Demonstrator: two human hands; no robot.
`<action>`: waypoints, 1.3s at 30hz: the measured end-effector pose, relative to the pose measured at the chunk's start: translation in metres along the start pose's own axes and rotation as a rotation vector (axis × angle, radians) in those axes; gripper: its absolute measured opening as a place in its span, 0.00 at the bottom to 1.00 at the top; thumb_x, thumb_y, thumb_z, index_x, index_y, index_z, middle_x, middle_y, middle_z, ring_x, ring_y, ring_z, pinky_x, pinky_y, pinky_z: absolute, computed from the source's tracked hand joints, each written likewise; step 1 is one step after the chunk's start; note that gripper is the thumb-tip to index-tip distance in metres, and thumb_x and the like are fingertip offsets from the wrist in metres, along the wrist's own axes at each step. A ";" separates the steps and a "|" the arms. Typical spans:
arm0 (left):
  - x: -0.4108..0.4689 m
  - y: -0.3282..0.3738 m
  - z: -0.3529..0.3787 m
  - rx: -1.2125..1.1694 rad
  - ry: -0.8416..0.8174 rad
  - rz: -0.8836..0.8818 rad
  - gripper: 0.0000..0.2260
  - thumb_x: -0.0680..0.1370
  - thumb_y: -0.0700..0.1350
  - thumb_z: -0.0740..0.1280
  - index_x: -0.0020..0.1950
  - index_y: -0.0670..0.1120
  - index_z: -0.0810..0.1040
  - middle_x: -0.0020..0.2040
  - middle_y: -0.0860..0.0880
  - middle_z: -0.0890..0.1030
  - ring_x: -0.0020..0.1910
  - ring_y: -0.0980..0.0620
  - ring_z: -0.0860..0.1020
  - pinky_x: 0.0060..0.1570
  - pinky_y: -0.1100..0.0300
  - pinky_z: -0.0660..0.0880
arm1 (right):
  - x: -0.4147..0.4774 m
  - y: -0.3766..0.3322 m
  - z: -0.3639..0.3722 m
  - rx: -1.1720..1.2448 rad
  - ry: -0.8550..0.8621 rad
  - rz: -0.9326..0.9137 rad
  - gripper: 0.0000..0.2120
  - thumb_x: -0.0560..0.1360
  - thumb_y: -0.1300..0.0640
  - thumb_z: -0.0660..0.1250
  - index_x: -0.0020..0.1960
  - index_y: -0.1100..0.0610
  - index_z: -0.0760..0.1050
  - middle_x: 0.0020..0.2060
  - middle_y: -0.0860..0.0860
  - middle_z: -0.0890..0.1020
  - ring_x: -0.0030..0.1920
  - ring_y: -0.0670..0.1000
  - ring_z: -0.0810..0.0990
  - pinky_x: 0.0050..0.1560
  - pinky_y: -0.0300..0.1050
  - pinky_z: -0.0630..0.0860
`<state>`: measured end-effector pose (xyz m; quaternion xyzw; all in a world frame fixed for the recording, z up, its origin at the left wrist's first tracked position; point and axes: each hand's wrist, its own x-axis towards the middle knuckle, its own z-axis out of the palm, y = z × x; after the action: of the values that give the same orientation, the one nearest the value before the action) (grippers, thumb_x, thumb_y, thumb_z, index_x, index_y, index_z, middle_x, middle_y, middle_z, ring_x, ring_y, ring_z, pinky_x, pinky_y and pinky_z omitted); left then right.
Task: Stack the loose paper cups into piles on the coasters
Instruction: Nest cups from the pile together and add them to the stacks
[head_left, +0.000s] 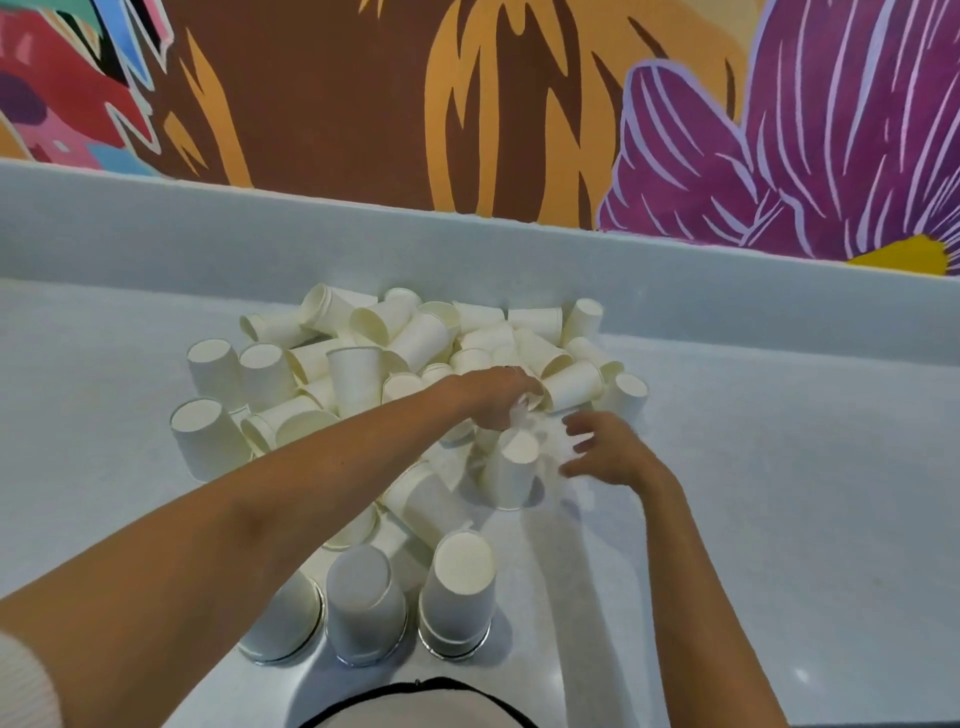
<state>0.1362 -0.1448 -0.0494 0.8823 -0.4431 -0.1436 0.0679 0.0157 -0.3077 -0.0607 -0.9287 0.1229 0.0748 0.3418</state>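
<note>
White paper everywhere: the heap of loose cups (415, 338) sprawls over the pale counter (779, 467), right up to the back ledge. The left hand (493, 397) reaches across to the heap's near right edge, fingers curled down round a blurred cup (521, 408). The right hand (608, 449) hovers just beside it, fingers spread apart, holding nothing. Below and between the two hands stands an upturned cup (511, 467).

Close to the person's body, three piles (366, 603) stand mouth-down on silvery coasters (457, 654), the left one partly hidden by the forearm.

This looks like a pick in progress, with most of the heap yet to go. The cup wants lifting straight up so that its neighbours don't roll. A light grip is best, since thin paper dents. It should then go mouth-down and square over a pile's top, and the free right hand could steady that pile.
</note>
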 end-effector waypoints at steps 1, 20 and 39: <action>-0.002 -0.003 0.001 0.007 -0.008 -0.001 0.26 0.74 0.40 0.68 0.71 0.48 0.66 0.65 0.43 0.72 0.63 0.42 0.71 0.61 0.51 0.70 | 0.007 0.002 -0.009 0.002 0.149 -0.015 0.30 0.67 0.62 0.76 0.67 0.60 0.71 0.60 0.57 0.77 0.52 0.53 0.77 0.51 0.44 0.75; -0.011 -0.023 0.008 -0.309 0.109 -0.146 0.36 0.63 0.49 0.81 0.68 0.46 0.70 0.64 0.48 0.75 0.61 0.48 0.74 0.55 0.59 0.72 | 0.030 -0.009 0.008 -0.069 0.577 0.040 0.30 0.73 0.52 0.72 0.70 0.58 0.65 0.64 0.60 0.68 0.62 0.61 0.70 0.61 0.53 0.70; -0.030 -0.024 0.003 -0.449 0.084 -0.124 0.41 0.63 0.46 0.81 0.71 0.49 0.65 0.66 0.49 0.73 0.63 0.48 0.72 0.62 0.55 0.71 | -0.014 -0.033 0.016 0.182 0.271 -0.155 0.22 0.72 0.48 0.71 0.60 0.56 0.68 0.58 0.52 0.74 0.54 0.51 0.78 0.48 0.42 0.75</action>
<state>0.1364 -0.1068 -0.0525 0.8757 -0.3420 -0.2056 0.2719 0.0103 -0.2700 -0.0493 -0.9022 0.1020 -0.0891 0.4095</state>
